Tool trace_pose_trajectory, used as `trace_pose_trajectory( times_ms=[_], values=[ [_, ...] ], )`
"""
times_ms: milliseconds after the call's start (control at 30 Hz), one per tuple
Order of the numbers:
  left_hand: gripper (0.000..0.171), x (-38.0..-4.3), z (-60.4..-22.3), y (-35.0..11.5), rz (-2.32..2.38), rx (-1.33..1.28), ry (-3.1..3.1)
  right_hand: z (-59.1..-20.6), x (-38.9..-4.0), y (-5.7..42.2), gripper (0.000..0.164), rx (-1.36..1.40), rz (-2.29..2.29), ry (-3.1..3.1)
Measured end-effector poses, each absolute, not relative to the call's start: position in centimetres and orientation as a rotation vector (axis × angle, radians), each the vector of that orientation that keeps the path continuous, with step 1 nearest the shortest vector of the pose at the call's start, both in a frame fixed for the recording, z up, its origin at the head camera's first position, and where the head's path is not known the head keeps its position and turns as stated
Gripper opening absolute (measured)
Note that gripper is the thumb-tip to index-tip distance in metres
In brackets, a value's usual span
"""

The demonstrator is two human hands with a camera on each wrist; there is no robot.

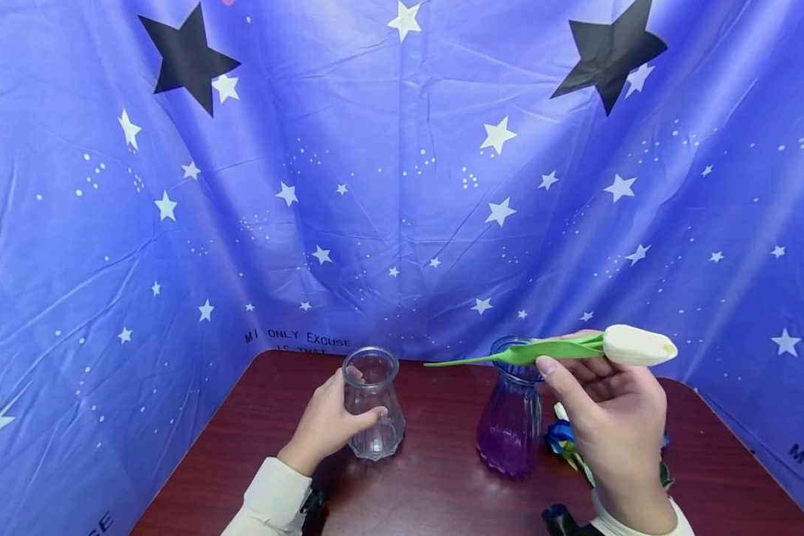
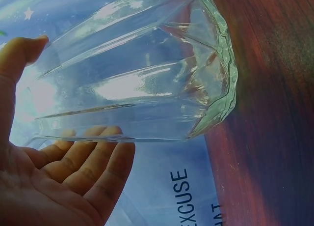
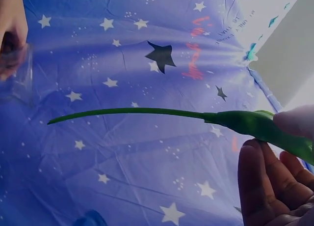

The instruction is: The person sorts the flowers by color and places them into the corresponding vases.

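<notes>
LH point(image 1: 331, 422) grips 1 clr vase point(image 1: 385, 402) | RH point(image 1: 610, 413) pinches 1 tulip point(image 1: 572, 348) | 1 prpl vase point(image 1: 508, 428) | maybe 2 blue flwrs point(image 1: 560, 432)

I count my two hands point(image 1: 335, 424) point(image 1: 616, 417), two vases point(image 1: 377, 441) point(image 1: 507, 439), one tulip point(image 1: 569, 348) in my grip, one table point(image 1: 435, 484), and flowers point(image 1: 560, 433) too hidden to number.

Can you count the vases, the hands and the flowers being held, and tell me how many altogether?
Vases: 2 (clear vase, purple-bottomed vase)
Hands: 2 (left hand, right hand)
Held flowers: 1 (white tulip)
Total: 5
I left out the flowers on the table; the right hand partly hides them.
</notes>
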State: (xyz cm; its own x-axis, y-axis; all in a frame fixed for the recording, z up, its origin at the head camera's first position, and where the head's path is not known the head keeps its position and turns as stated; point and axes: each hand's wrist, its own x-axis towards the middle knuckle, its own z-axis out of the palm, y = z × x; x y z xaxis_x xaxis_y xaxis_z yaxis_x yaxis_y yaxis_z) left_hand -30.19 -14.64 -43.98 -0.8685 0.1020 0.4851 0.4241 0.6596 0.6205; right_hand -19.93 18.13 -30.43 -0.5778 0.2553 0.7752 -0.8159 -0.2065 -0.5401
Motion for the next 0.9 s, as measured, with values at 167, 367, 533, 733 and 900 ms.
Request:
trace_pose_trajectory(
  times_ms=[167,367,533,733,900],
  values=[
    [0.079,-30.1,-43.8,-14.6,-1.074,-0.405,-2.475,-30.7,-20.2,17.5,0.036,0.748,1.879,-1.296],
    [0.079,-29.9,-43.6,-14.6,-1.076,-0.401,-2.474,-31.2,-20.5,16.6,0.034,0.720,1.913,-1.290],
    [0.078,-30.0,-43.7,-14.5,-1.066,-0.404,-2.477,-31.6,-20.6,15.9,0.034,0.668,1.925,-1.332],
    [0.079,-30.0,-43.7,-14.5,-1.079,-0.408,-2.474,-32.0,-21.1,15.4,0.033,0.699,1.924,-1.330],
    [0.080,-30.0,-43.8,-14.6,-1.073,-0.401,-2.483,-32.5,-21.5,14.9,0.032,0.749,1.853,-1.406]
  ],
)
